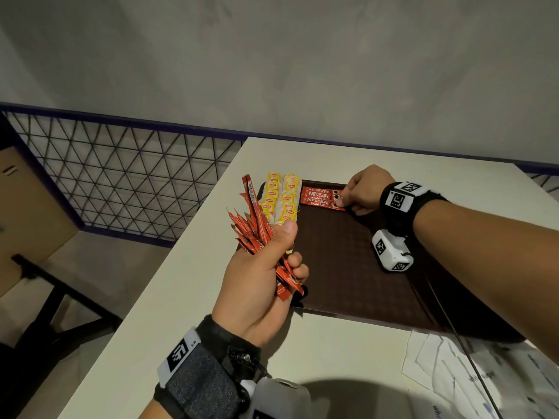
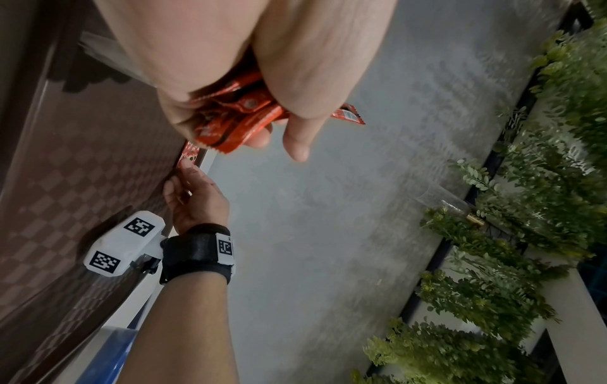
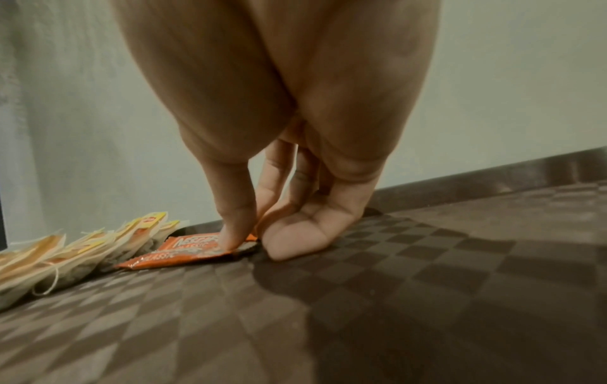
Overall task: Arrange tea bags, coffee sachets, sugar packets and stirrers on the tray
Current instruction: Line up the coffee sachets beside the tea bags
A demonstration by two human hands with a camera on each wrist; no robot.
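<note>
A dark brown checkered tray (image 1: 348, 276) lies on the white table. Two rows of yellow Lipton tea bags (image 1: 279, 198) fill its far left end, also seen in the right wrist view (image 3: 65, 257). Beside them lie flat red Nescafe coffee sachets (image 1: 320, 197). My right hand (image 1: 343, 198) pinches the right end of the nearest sachet (image 3: 184, 249), thumb on top and a curled finger on the tray (image 3: 394, 298). My left hand (image 1: 266, 261) grips a fanned bunch of red sachets (image 1: 257, 234) above the tray's left edge, their lower ends poking from my fist (image 2: 236, 117).
White paper packets (image 1: 472, 367) lie on the table near the front right, by the tray's near edge. The table's left edge (image 1: 169, 282) drops to a floor with a cardboard box (image 1: 27, 213) and a wire-grid railing (image 1: 121, 176). Green plants (image 2: 525, 233) show along the wall.
</note>
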